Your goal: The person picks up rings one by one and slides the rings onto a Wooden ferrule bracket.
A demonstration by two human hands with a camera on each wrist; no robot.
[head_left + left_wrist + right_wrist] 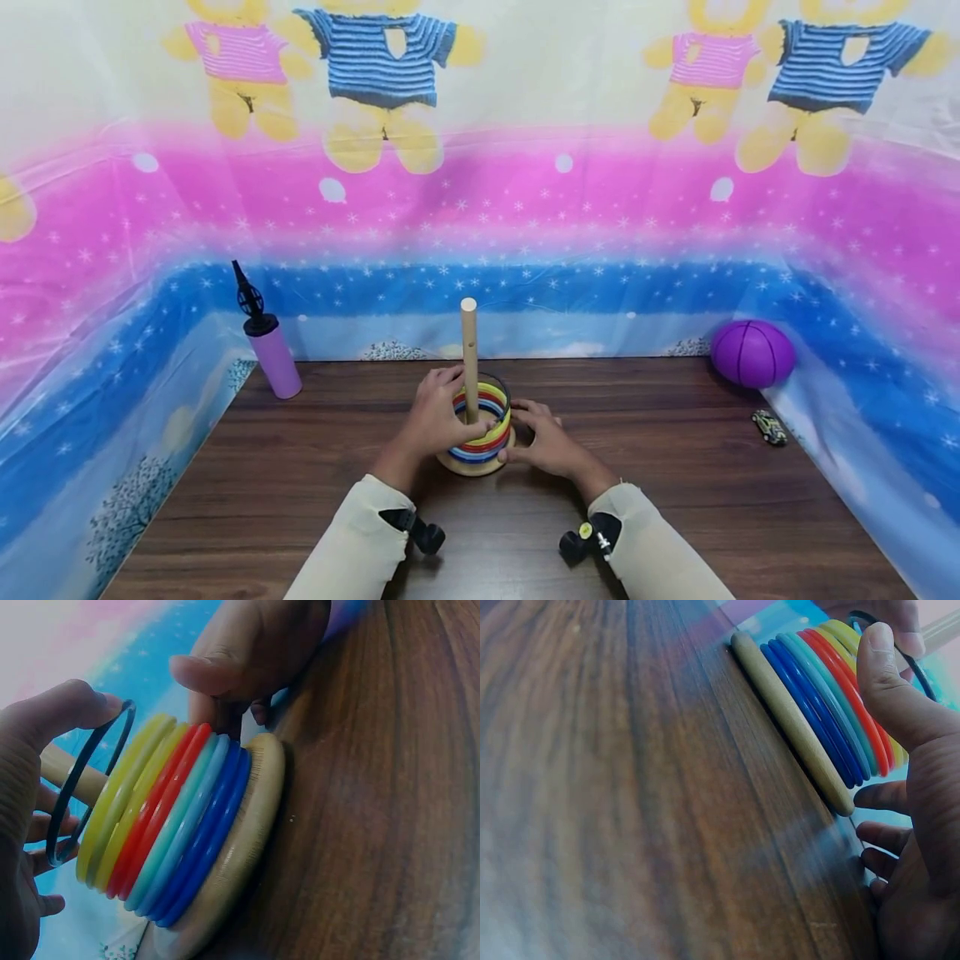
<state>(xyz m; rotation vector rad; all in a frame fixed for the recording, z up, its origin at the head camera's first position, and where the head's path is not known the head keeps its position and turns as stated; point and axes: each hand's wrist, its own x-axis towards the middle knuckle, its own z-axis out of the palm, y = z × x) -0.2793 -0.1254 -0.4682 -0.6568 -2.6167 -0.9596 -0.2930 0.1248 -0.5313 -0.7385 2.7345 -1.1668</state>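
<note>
A wooden peg (469, 346) stands upright on a round wooden base (259, 817). Stacked around its lower part are several coloured rings (169, 817): blue at the bottom, then light blue and mint, red, and yellow on top. My left hand (438, 417) pinches a thin black ring (81, 761), thumb on one side and fingers on the other. That ring encircles the peg, tilted just above the yellow ones. At the right side of the stack is my right hand (553, 442), fingers loosely bent and thumb apart; whether it touches the rings is unclear.
On the brown wooden table (645, 500), a purple hand pump (275, 358) stands at the back left. A purple ball (752, 354) sits at the back right, with a small toy car (769, 427) in front of it. A patterned cloth (525, 200) surrounds the far sides.
</note>
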